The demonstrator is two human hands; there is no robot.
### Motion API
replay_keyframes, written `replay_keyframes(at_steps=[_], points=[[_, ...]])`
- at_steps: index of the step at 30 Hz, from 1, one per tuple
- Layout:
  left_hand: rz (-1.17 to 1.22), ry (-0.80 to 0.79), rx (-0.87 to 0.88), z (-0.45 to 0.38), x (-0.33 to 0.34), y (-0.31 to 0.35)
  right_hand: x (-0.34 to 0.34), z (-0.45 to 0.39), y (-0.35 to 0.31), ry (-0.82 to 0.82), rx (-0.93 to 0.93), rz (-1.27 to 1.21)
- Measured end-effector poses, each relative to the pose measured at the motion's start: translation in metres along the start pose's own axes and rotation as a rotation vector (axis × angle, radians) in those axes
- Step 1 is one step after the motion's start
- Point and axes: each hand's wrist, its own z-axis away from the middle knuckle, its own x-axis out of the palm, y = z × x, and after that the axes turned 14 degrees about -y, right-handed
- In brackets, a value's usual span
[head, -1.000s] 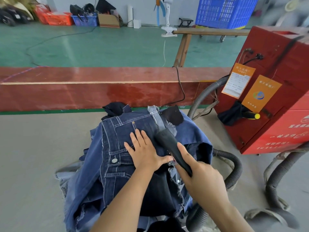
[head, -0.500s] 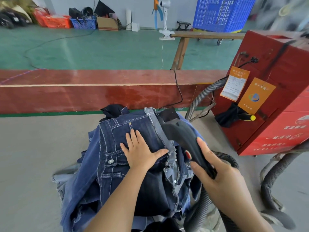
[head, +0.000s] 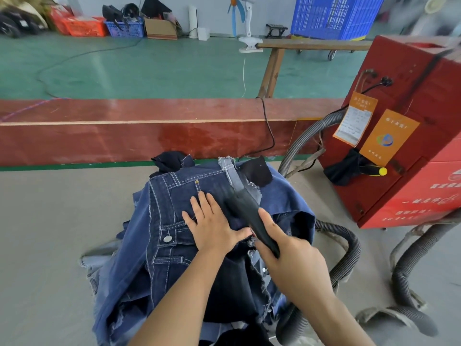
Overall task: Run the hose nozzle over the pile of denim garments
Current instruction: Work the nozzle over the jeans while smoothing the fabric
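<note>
A pile of dark blue denim garments (head: 169, 245) lies on the grey work surface in the middle of the head view. My left hand (head: 212, 224) lies flat on the top garment with fingers straight, pressing it down. My right hand (head: 291, 255) grips the black hose nozzle (head: 245, 211), whose flat tip rests on the denim just right of my left fingers. The nozzle's grey ribbed hose (head: 346, 253) loops off to the right behind the pile.
A red machine (head: 411, 151) with orange labels stands at the right, with another grey hose (head: 301, 143) running to it. A red wooden board (head: 124, 133) edges the work surface behind the pile. Crates, a fan and a bench stand on the green floor beyond.
The nozzle had been lifted and swung right off the pile; now it is back down on the top garment near my left fingers. My left hand has stayed flat on the denim.
</note>
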Motion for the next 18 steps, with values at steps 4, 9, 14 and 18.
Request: replay_keyframes(at_steps=[4,9,14,18], points=[[0.004,0.016,0.019,0.001,0.001,-0.001,-0.018,-0.023,-0.006,0.002,-0.069,-0.152],[0.019,-0.002,0.018,-0.001,0.002,-0.002,-0.035,-0.006,0.0,0.197,-0.139,-0.32],[0.008,-0.012,0.018,0.0,0.002,-0.002,-0.032,0.029,0.014,0.089,-0.044,-0.259],[0.001,-0.017,0.006,0.003,0.0,-0.001,-0.009,0.042,0.018,-0.005,0.041,-0.195]])
